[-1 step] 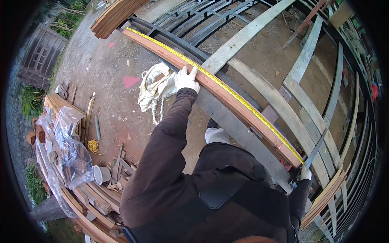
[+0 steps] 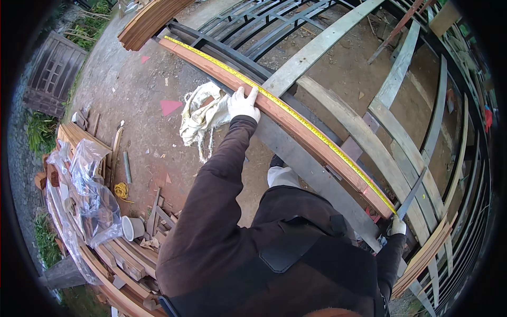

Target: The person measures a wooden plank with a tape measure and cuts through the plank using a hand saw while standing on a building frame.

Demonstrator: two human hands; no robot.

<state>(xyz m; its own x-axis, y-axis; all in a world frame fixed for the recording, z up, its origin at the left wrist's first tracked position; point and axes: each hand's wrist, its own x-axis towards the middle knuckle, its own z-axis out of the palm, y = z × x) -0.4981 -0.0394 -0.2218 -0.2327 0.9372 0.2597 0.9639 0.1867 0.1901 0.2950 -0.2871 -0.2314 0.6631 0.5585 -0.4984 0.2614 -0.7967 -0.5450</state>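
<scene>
A yellow measuring tape (image 2: 311, 128) lies stretched along the top of a long reddish wooden beam (image 2: 216, 71). My left hand (image 2: 244, 103), in a white glove, rests on this beam with thumb and fingers apart, their tips close to the tape's edge. At the beam's near right end is my gloved right hand (image 2: 398, 227), closed, next to the end of the tape. A tapered grey blade (image 2: 411, 196), which looks like a handsaw's, points up and away from that hand. Its handle is hidden, and whether the hand also pinches the tape cannot be made out.
Under and beyond the beam are grey boards (image 2: 322, 47) and a dark metal frame (image 2: 253, 31). A white cloth sack (image 2: 198, 119) lies on the ground. Timber under clear plastic (image 2: 92, 179), a bucket (image 2: 132, 227) and yellow cord (image 2: 122, 191) are at the left.
</scene>
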